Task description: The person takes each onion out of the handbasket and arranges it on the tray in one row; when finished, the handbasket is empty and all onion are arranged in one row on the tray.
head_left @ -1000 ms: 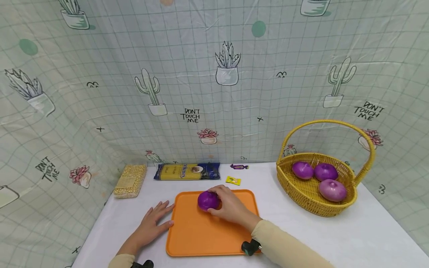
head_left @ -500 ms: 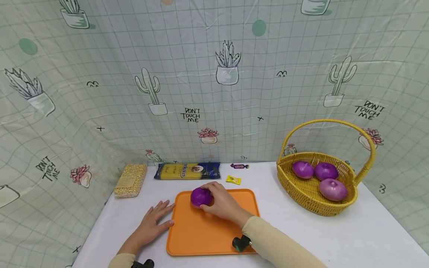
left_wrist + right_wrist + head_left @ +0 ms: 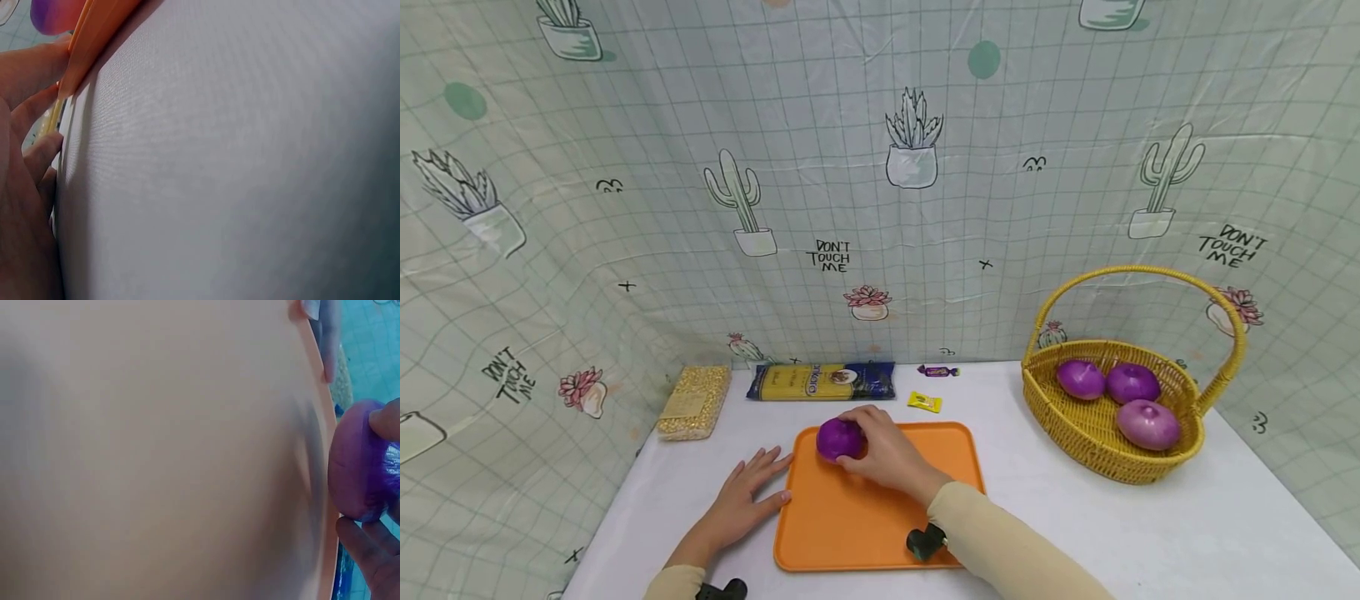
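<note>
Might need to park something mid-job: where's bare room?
Free: near left part of the orange tray; white tabletop between basket and right sleeve. Crowded: the tray's far left, where the right hand grips a purple round object; its left rim, touched by the left hand.

High head view, wrist close-ups — tray (image 3: 842,525) shared

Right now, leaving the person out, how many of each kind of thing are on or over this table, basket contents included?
Purple onions: 4
Wrapped sweets: 2
Food packets: 2
Orange tray: 1
Yellow basket: 1
Total: 10
</note>
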`<state>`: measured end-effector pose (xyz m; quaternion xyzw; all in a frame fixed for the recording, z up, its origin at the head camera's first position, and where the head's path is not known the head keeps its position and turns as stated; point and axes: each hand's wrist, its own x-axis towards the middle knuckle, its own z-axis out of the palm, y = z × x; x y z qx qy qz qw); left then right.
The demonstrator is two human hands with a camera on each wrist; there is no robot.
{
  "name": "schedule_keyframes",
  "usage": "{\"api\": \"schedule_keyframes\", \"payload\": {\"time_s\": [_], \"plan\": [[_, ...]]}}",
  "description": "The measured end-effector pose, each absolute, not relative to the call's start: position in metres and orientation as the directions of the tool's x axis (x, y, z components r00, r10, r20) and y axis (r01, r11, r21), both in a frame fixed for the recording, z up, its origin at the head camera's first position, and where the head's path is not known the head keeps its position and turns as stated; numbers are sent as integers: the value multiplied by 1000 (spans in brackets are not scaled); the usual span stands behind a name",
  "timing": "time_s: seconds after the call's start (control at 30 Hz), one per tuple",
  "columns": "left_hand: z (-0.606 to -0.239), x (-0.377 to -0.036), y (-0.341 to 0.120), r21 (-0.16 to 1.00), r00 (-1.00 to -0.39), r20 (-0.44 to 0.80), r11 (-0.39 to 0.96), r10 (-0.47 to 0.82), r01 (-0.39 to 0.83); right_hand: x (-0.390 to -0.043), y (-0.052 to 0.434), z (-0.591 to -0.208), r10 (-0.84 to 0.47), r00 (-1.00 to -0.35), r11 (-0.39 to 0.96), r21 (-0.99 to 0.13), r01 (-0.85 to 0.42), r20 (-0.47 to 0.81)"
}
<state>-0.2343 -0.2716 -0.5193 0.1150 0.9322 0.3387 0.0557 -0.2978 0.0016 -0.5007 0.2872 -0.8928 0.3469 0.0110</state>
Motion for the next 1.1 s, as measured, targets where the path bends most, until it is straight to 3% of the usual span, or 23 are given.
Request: {"api": "schedule_keyframes", "payload": {"time_s": [1.1], "plan": [[-520,-235,-273,645,-968,-12,742,252,186,-301,-33,-509,-448,-880,626,-647,-435,158]]}}
